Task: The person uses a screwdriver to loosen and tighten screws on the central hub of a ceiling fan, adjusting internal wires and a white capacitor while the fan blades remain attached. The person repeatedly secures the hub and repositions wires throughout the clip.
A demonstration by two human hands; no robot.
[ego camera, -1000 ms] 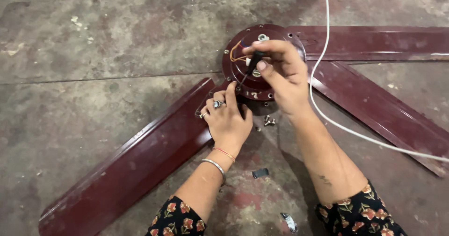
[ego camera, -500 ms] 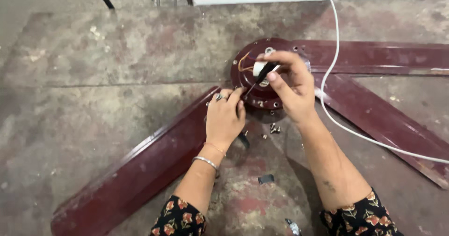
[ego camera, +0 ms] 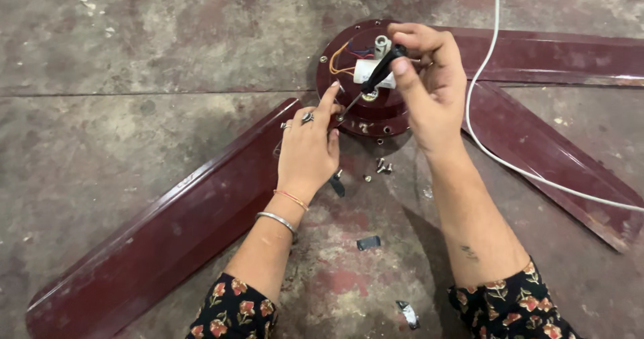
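1. Currently, step in hand: you appear to be working a screw on the motor housing (ego camera: 365, 84) of a maroon ceiling fan that lies on the concrete floor (ego camera: 134, 50), with a screwdriver (ego camera: 371, 84).
2. Right hand (ego camera: 429, 87): clenched around the black handle of the screwdriver, thumb on top, wrist bent down. The shaft slants down and away from the palm toward your left fingertips.
3. Left hand (ego camera: 308, 148): flat and grasping nothing, palm down on the base of the near blade (ego camera: 154, 238), forefinger stretched up to the screwdriver tip at the housing rim. Rings, a thread and a bangle are on it.
4. Housing: directly under the right hand, just beyond the left fingertips; orange and dark wires and a white part show on its top.
5. Loose screws (ego camera: 382, 167): on the floor between your two wrists, close to the housing.
6. White cable (ego camera: 496, 158): runs past the outer side of the right forearm, across a far blade (ego camera: 557, 171).
7. Next move, as a judgement: seat the tip squarely in the screw head, steady it with the left forefinger, and turn without slipping toward the wires.
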